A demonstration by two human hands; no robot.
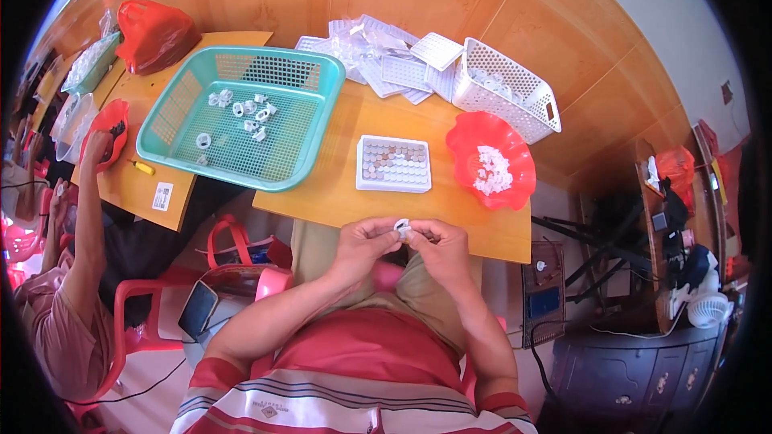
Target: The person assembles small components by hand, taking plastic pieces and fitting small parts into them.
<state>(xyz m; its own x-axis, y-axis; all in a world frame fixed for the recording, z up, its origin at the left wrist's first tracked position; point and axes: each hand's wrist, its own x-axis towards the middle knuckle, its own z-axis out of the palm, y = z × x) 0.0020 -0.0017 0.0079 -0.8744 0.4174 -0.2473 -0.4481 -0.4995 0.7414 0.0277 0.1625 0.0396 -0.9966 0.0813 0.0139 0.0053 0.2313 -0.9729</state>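
Between my two hands, just past the table's near edge, is a small white plastic part [402,226] with a dark opening. My left hand [363,245] pinches it from one side, and the fingers of my right hand [438,247] close on its other side. Ahead of them on the table lies a white tray [394,186] holding rows of small round discs, some greyish and some brown. A red scalloped bowl [454,141] to its right contains a heap of small white pieces [492,170]. Several white ring-like parts [251,108] lie in the green mesh basket [241,181] at left.
Behind the tray, white perforated trays [404,72] and clear plastic bags [354,47] are piled beside a white basket [508,84]. At left a co-worker's hand [98,147] reaches into a red bowl [121,116], near a yellow screwdriver [142,167]. A red bag [157,36] stands at the back left.
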